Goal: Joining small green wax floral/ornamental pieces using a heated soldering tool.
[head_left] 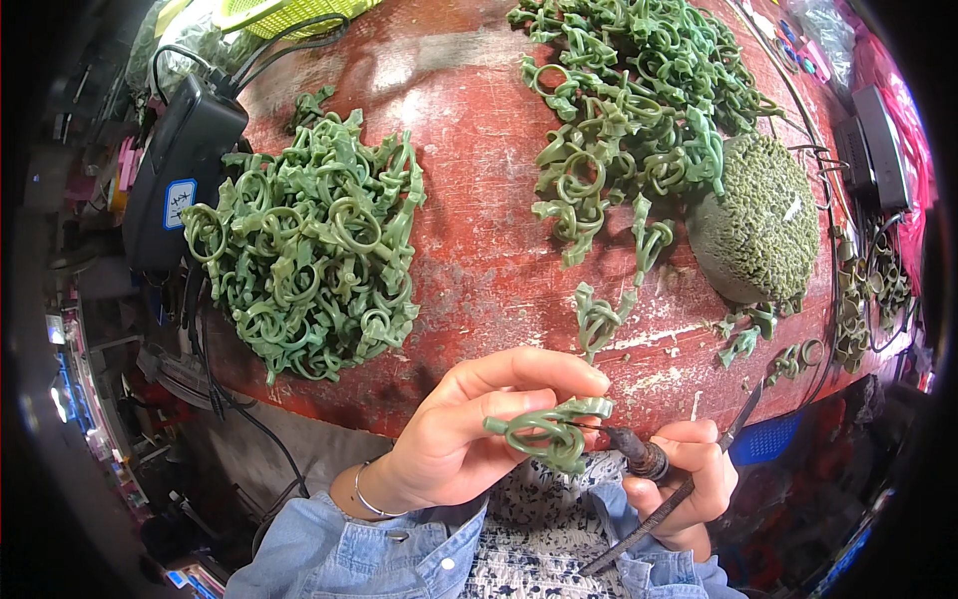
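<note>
My left hand (464, 429) pinches a green wax ring piece (551, 439) between thumb and fingers, just past the near edge of the table. Closed around a dark-handled wax pen (639, 457), my right hand (694, 477) points its thin tip at the ring piece, seemingly touching it. A long slim metal tool with a flattened end (654, 519) also lies across the fingers of that hand. Straight ahead of the hands, a few loose green wax ring pieces (602, 317) lie on the worn red table (469, 210).
A heap of green wax rings (309, 250) is at left, and a larger heap (639, 90) at far right. Beside that stands a rough-topped green dome (763, 220). A black device with cables (185, 170) and a yellow-green basket (289, 14) sit at far left.
</note>
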Motion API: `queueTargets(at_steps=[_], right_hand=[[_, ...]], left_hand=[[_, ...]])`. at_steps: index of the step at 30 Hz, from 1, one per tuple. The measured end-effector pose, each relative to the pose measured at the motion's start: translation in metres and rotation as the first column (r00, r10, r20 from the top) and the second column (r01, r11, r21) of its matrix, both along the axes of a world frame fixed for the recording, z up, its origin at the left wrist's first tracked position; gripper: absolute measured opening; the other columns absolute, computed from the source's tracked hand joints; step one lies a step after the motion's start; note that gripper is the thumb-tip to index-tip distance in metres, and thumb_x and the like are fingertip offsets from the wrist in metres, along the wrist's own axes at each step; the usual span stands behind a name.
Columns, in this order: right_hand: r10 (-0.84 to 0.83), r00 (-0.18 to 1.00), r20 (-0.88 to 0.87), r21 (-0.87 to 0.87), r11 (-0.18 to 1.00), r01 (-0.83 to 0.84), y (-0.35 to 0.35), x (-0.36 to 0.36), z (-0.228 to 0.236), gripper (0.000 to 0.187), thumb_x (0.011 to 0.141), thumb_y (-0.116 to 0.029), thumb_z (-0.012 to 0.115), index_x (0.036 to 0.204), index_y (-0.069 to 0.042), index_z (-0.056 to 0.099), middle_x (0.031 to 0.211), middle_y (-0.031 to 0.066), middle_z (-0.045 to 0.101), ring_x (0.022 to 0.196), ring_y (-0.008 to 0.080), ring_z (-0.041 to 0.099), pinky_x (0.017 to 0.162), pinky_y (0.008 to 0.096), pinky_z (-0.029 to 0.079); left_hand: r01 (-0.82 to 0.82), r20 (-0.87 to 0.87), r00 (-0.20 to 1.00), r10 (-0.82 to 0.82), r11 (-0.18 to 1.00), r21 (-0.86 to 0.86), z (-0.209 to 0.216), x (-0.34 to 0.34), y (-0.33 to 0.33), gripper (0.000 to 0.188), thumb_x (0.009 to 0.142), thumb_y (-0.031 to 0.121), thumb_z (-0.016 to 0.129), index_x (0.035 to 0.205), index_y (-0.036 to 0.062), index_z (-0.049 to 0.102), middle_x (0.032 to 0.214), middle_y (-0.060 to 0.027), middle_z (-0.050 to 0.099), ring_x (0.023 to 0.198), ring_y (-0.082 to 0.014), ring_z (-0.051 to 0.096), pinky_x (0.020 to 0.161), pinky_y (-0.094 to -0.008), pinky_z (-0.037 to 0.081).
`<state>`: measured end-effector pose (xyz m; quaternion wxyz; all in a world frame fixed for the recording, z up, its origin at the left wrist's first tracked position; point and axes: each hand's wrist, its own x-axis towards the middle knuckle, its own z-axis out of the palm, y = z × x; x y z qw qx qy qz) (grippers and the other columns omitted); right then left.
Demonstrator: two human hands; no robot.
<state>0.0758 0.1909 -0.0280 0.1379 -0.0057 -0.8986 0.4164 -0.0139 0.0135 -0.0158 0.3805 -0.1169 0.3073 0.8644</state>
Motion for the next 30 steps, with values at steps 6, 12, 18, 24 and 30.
queueTargets(at_steps=[6, 12, 18, 24, 30], right_hand=[[-0.011, 1.0, 0.002, -0.01, 1.0, 0.011, -0.001, 0.0006, -0.0004, 0.049, 0.074, -0.047, 0.065, 0.075, 0.0, 0.051, 0.059, 0.0118, 0.055, 0.048, 0.0178, 0.052, 0.043, 0.0264, 0.04], [0.075, 0.997, -0.004, -0.042, 0.996, -0.075, 0.0061, -0.0006, 0.0014, 0.044, 0.059, -0.028, 0.082, 0.08, 0.0, 0.056, 0.068, 0.0109, 0.058, 0.05, 0.0185, 0.058, 0.044, 0.0265, 0.046], [0.061, 0.998, -0.018, -0.063, 0.996, -0.062, 0.0061, 0.0009, 0.0013, 0.043, 0.059, -0.027, 0.082, 0.08, 0.001, 0.056, 0.069, 0.0115, 0.058, 0.051, 0.0188, 0.058, 0.044, 0.0264, 0.047], [-0.032, 0.999, 0.019, -0.011, 0.999, 0.033, -0.0018, 0.0007, 0.0016, 0.049, 0.073, -0.047, 0.066, 0.076, 0.0, 0.051, 0.061, 0.0112, 0.055, 0.047, 0.0172, 0.052, 0.043, 0.0261, 0.041], [-0.034, 0.999, 0.015, -0.025, 0.999, 0.034, -0.0019, 0.0003, 0.0008, 0.049, 0.074, -0.047, 0.065, 0.076, 0.0, 0.051, 0.06, 0.0116, 0.055, 0.047, 0.0173, 0.052, 0.043, 0.0262, 0.041]], left_hand=[[-0.001, 0.007, 1.0, 0.001, 1.0, -0.002, 0.0006, 0.0001, -0.0007, 0.024, 0.082, 0.012, 0.042, 0.096, -0.0009, 0.056, 0.082, -0.0179, 0.05, 0.076, -0.0261, 0.047, 0.066, -0.0343, 0.038], [0.002, 0.013, 1.0, -0.002, 1.0, 0.012, -0.001, 0.0002, -0.0011, 0.024, 0.083, 0.012, 0.042, 0.097, -0.0004, 0.056, 0.082, -0.0173, 0.05, 0.075, -0.0257, 0.047, 0.066, -0.0337, 0.037], [0.013, 0.013, 1.0, -0.013, 1.0, 0.019, -0.0012, 0.0, -0.0009, 0.024, 0.083, 0.012, 0.042, 0.097, -0.0004, 0.056, 0.082, -0.017, 0.05, 0.075, -0.0249, 0.046, 0.066, -0.0344, 0.037], [0.012, -0.002, 1.0, -0.012, 1.0, 0.01, 0.0001, -0.0006, -0.0003, 0.024, 0.083, 0.012, 0.042, 0.096, -0.0005, 0.056, 0.082, -0.0172, 0.051, 0.075, -0.0252, 0.047, 0.067, -0.0352, 0.037], [0.008, 0.007, 1.0, -0.008, 1.0, 0.003, -0.0003, -0.0007, 0.0002, 0.024, 0.082, 0.013, 0.042, 0.096, -0.0005, 0.056, 0.083, -0.0174, 0.051, 0.076, -0.0255, 0.047, 0.067, -0.0354, 0.037]])
